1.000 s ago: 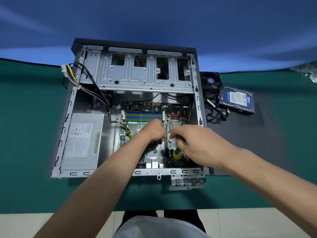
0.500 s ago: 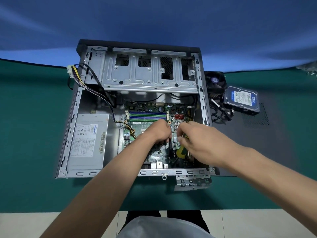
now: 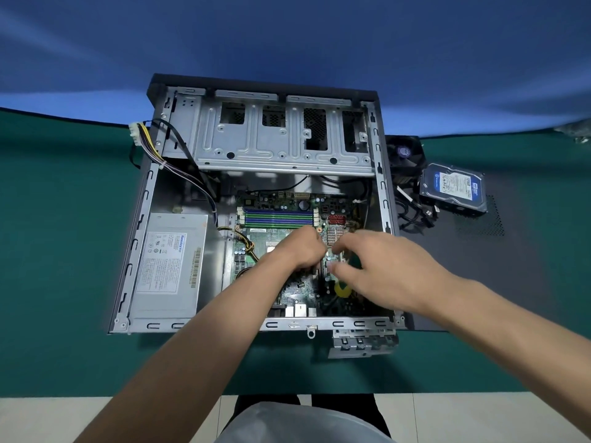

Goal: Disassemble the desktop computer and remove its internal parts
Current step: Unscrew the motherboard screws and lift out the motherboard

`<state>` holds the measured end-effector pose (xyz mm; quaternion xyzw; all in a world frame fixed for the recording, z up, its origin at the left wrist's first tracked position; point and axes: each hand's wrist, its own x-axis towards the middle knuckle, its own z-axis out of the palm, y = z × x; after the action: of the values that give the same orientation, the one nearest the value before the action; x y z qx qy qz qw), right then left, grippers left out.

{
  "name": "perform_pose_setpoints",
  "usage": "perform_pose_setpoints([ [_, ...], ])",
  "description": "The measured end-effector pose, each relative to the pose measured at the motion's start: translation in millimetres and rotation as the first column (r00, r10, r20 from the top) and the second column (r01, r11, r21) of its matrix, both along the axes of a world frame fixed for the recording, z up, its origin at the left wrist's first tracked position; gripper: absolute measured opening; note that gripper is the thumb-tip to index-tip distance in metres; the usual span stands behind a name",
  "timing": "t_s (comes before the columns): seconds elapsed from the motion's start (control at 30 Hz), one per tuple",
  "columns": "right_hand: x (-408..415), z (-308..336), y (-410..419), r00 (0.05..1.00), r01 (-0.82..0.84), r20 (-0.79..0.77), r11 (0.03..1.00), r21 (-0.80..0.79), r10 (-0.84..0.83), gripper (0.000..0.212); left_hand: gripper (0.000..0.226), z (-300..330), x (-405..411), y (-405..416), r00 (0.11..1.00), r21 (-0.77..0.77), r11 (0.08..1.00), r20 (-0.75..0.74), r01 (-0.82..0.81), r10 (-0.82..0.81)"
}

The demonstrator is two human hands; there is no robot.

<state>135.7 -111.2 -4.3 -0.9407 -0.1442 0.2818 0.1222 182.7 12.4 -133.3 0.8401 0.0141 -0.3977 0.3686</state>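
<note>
A: Item: open grey steel desktop computer case [image 3: 380, 199], lying flat on the green-covered counter [image 3: 64, 251]. Green motherboard [image 3: 281, 215] is in its right half; grey boxed power supply [image 3: 169, 260] sits at the left.

B: Hands?

A: Left hand [image 3: 300, 247] and right hand [image 3: 383, 266] meet over the board's right part. The fingers curl down onto something small; whether they grip it, I cannot tell.

B: Handling?

A: Board judged stiff, thin, fragile. Hold it by its edges, not by its components. Case edges are probably sharp.

B: Surroundings?

A: Blue-labelled hard drive [image 3: 454, 187] and black cooling fan [image 3: 404, 153] lie on a dark panel [image 3: 479, 266] to the right. Blue wall [image 3: 287, 43] beyond, pale tiled floor [image 3: 80, 417] near.
</note>
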Motion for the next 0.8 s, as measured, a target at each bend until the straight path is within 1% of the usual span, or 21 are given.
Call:
perform_pose_setpoints([
  [0.07,2,-1,0,1.0,0.002,-0.022,1.0,0.014,-0.002,0.025,0.029,1,-1,-1,0.999,-0.008,0.999,0.0,0.051,-0.051],
  [0.13,4,0,0,0.996,0.007,-0.087,0.999,0.038,-0.003,0.033,0.021,2,-3,-2,0.991,-0.02,0.991,-0.008,0.13,-0.13],
  [0.17,4,0,1,0.996,0.004,-0.092,1.0,0.026,-0.002,0.034,0.017,2,-4,-2,0.985,-0.033,0.985,-0.027,0.169,-0.17],
  [0.23,4,0,3,1.0,-0.014,-0.027,0.999,-0.053,0.012,0.027,0.015,2,-8,-3,0.956,-0.065,0.96,-0.088,0.274,-0.279],
  [0.27,4,-1,3,1.0,-0.011,0.006,0.997,-0.072,0.012,0.025,0.012,1,-11,-6,0.926,-0.066,0.933,-0.113,0.354,-0.359],
  [0.3,4,-2,3,1.0,-0.004,0.021,0.998,-0.059,0.005,0.024,0.008,2,-15,-8,0.882,-0.036,0.891,-0.124,0.453,-0.454],
  [0.33,4,-3,3,1.0,-0.003,0.012,0.999,-0.039,0.003,0.021,0.006,6,-18,-11,0.821,0.039,0.823,-0.122,0.566,-0.558],
  [0.37,4,-3,3,1.0,-0.012,0.0,1.0,-0.01,0.012,0.019,0.005,9,-20,-14,0.749,0.136,0.736,-0.11,0.663,-0.654],
  [0.4,4,-2,2,0.999,-0.016,-0.033,1.0,0.01,0.016,0.023,0.007,12,-21,-15,0.686,0.214,0.658,-0.098,0.722,-0.721],
  [0.43,5,-2,2,0.998,-0.008,-0.069,1.0,0.026,0.01,0.03,0.009,13,-22,-17,0.642,0.248,0.606,-0.098,0.756,-0.76],
  [0.47,5,-1,2,0.996,-0.002,-0.09,1.0,0.021,0.004,0.033,0.013,13,-21,-17,0.615,0.256,0.578,-0.093,0.775,-0.783],
  [0.53,4,-1,1,0.999,-0.006,-0.038,1.0,-0.008,0.006,0.028,0.008,10,-21,-17,0.563,0.263,0.525,-0.091,0.809,-0.822],
  [0.57,4,-2,0,1.0,-0.002,-0.008,1.0,-0.01,0.002,0.026,0.014,6,-21,-16,0.546,0.27,0.511,-0.073,0.816,-0.834],
  [0.6,3,-2,-1,1.0,0.002,-0.011,1.0,-0.003,-0.002,0.022,0.024,4,-21,-14,0.521,0.282,0.49,-0.042,0.825,-0.852],
  [0.63,3,-1,-2,1.0,-0.003,-0.025,1.0,0.012,0.003,0.021,0.028,2,-21,-12,0.495,0.293,0.476,0.008,0.829,-0.869],
  [0.7,2,-1,-3,0.998,-0.021,-0.054,1.0,0.016,0.022,0.03,0.02,-1,-20,-9,0.462,0.29,0.472,0.109,0.832,-0.88],
  [0.77,2,0,-5,0.999,-0.025,-0.036,1.0,0.0,0.025,0.029,0.009,-6,-20,-5,0.441,0.257,0.464,0.146,0.848,-0.886],
  [0.8,2,0,-6,1.0,-0.019,-0.023,1.0,0.002,0.019,0.027,0.007,-9,-20,-4,0.431,0.249,0.458,0.157,0.853,-0.888],
])
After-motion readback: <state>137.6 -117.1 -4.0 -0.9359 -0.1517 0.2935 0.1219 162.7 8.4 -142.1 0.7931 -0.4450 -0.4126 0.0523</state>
